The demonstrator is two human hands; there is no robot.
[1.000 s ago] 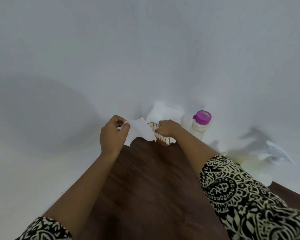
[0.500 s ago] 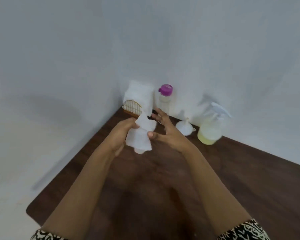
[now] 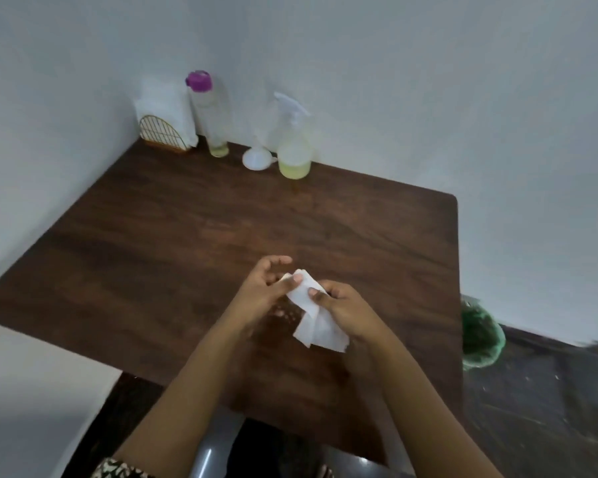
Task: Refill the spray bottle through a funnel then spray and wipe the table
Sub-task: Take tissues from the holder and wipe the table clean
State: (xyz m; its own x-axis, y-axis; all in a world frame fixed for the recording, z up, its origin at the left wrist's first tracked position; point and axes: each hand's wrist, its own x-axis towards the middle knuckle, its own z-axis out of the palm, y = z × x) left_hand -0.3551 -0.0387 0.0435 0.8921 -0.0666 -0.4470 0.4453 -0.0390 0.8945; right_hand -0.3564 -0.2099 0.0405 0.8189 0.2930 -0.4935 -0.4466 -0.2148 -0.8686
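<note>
Since half a second ago both hands have drawn back from the far corner to the near middle of the bench (image 3: pixel 173 236), and the view has tipped down, so the whole dark top shows along with a green bin (image 3: pixel 482 334) on the floor at the right. The tissue (image 3: pixel 311 313), then held up near the holder, now sits low over the wood between the two hands. The left hand (image 3: pixel 261 294) has its thumb pressed on the upper end of the tissue while its other fingers (image 3: pixel 277 261) curl loosely, partly open above it. The right hand (image 3: pixel 342 307) is closed on the sheet's right side, thumb on top, the rest of its fingers tucked under and hidden. The tissue is thin white paper, creased into soft folds, its lower end hanging in a ragged flap just above the bench; whether it touches the surface cannot be told. The bench is brown wood grain, smooth, with a rounded far right corner. Along the far edge against the pale wall stand, from left to right, a wire holder (image 3: pixel 161 132) with an arched gold grid and white tissues behind it, a tall clear bottle (image 3: pixel 209 122) with a purple cap, a small white funnel (image 3: pixel 256 158) mouth down, and the clear sprayer (image 3: pixel 294 150) with a white trigger head and pale yellow liquid in its base.
</note>
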